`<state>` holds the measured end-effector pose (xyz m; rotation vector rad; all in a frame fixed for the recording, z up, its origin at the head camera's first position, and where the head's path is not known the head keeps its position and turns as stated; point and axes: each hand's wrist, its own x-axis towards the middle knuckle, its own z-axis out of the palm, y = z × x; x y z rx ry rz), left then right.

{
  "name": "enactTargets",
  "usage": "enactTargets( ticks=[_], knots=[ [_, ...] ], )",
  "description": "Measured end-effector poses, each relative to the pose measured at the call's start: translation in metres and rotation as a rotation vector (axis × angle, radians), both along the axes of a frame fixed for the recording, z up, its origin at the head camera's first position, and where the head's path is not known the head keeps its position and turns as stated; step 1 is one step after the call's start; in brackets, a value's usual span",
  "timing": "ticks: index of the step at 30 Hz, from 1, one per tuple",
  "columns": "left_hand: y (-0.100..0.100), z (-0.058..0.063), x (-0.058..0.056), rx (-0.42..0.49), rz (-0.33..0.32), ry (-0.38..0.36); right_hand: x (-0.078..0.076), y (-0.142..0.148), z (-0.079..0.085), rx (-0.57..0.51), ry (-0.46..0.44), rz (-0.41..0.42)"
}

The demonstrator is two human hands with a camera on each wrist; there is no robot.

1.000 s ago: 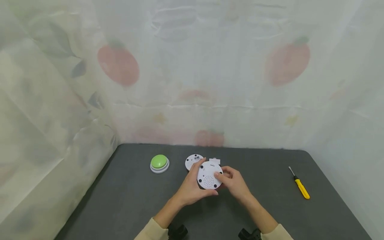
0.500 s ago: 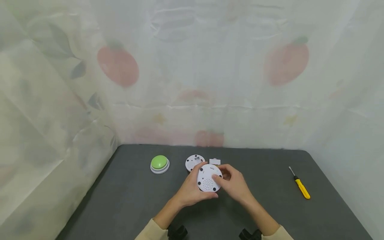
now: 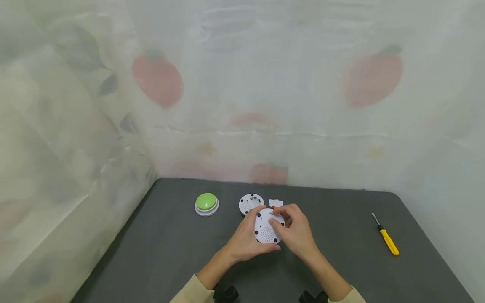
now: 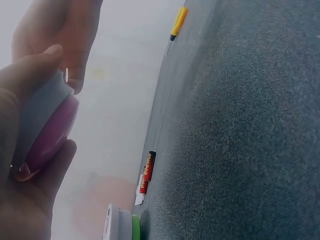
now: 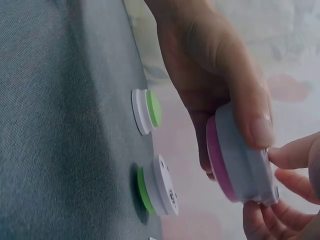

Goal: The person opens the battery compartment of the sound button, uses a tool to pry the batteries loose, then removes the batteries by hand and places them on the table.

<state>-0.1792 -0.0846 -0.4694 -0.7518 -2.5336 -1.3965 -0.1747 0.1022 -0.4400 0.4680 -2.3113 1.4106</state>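
Observation:
A round push button (image 3: 267, 232) with a pink cap and white base is held up off the table, its perforated underside with dark feet turned up. My left hand (image 3: 245, 240) grips it around the left side, thumb along the near edge. My right hand (image 3: 297, 230) has its thumb and bent forefinger at the far right of the underside, near a small slot. In the right wrist view, the other right fingers (image 5: 270, 220) curl at the base's rim. The pink cap (image 4: 52, 132) shows beneath the base in the left wrist view.
Behind the hands, an upturned green button (image 3: 248, 203) shows its battery contacts. A small white cover (image 3: 276, 203) and red-black batteries (image 4: 148, 167) lie beside it. Another green button (image 3: 206, 203) stands upright at left. A yellow-handled screwdriver (image 3: 388, 240) lies at right on the grey table (image 3: 170, 252).
The right forefinger has come from behind onto the underside near the slot. Both hands and the pink button have lowered slightly. The head view has shifted a little.

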Motion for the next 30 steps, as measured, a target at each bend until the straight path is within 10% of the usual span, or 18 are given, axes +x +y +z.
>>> enactTargets(
  ticks=[18,30],
  knots=[
    [-0.001,-0.005,0.003,-0.093,0.016,-0.033,-0.001,-0.007,-0.006,0.042,-0.255,-0.036],
    [0.003,-0.001,-0.001,-0.083,0.025,-0.026,0.0,-0.005,-0.012,0.072,0.051,-0.064]
  ],
)
